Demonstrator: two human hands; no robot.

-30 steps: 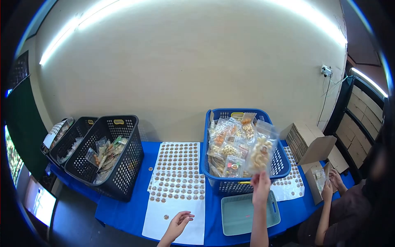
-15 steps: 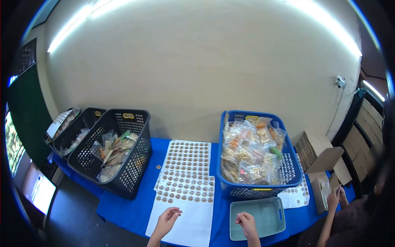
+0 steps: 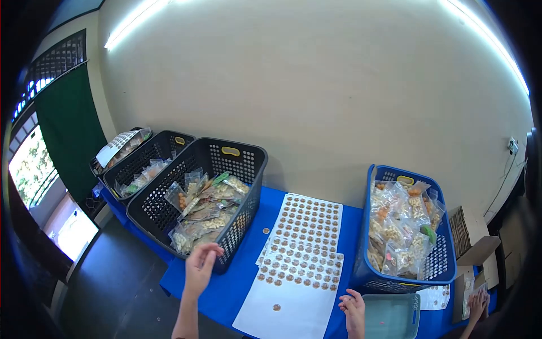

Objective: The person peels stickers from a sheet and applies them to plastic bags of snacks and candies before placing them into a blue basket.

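My left hand point(image 3: 201, 268) is raised in front of the near black basket point(image 3: 248, 223), thumb and fingers apart with nothing visible in them. In that basket lie clear packets point(image 3: 212, 206) of mixed dried pieces. My right hand point(image 3: 353, 312), loosely curled with fingers apart and nothing visible in it, hovers by the left edge of the grey-green tray point(image 3: 415, 325). Between my hands lies a white sheet point(image 3: 282, 325) with rows of round brown stickers point(image 3: 299, 268). One single sticker point(image 3: 276, 307) sits on its bare lower part.
A blue basket point(image 3: 446, 254) heaped with packets stands behind the tray. More black baskets point(image 3: 175, 138) stand at the far left. One loose round sticker point(image 3: 266, 230) lies on the blue cloth point(image 3: 248, 271). At right, another person's hands point(image 3: 479, 303) are at a cardboard box point(image 3: 460, 299).
The view has turned left. My left hand has moved from over the sheet to the black basket, and a single sticker now shows on the sheet. My right hand has shifted to the tray's left edge.
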